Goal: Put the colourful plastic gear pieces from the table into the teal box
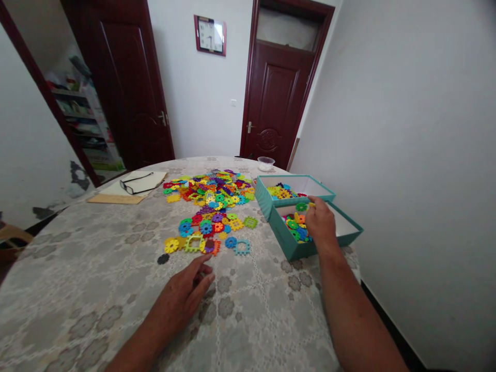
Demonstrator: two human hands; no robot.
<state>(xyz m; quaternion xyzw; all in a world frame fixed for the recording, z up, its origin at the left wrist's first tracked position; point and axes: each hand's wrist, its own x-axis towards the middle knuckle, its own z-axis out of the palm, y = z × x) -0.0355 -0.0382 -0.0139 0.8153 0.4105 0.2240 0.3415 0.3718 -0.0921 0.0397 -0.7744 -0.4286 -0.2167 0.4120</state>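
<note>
- Currently, the left hand (pixel 189 287) rests low in the centre of the frame, fingers loosely bent and apparently empty, its fingertips right by an orange square plastic piece (pixel 216 248).
- The right hand (pixel 321 222), right of centre, is over the front tray of a teal rectangular box (pixel 284 243), fingers drawn together; a bit of yellow shows at the fingertips, but whether it is gripped I cannot tell.
- A green toothed plastic disc (pixel 301 206) shows just left of those fingers. Multicoloured pieces lie in both halves of the box, and a large heap of multicoloured plastic pieces (pixel 209 188) spreads across the middle of the frame.
- A light pinch on something so thin could let it slip back among its neighbours, and interlocking teeth could drag others along.
- The right wrist passes close to the tray's near wall; a knock there could shift the box.
- Sliding the left hand forward could scatter the lime square frame (pixel 194 250) and the black disc (pixel 163 259), at lower left of centre.
</note>
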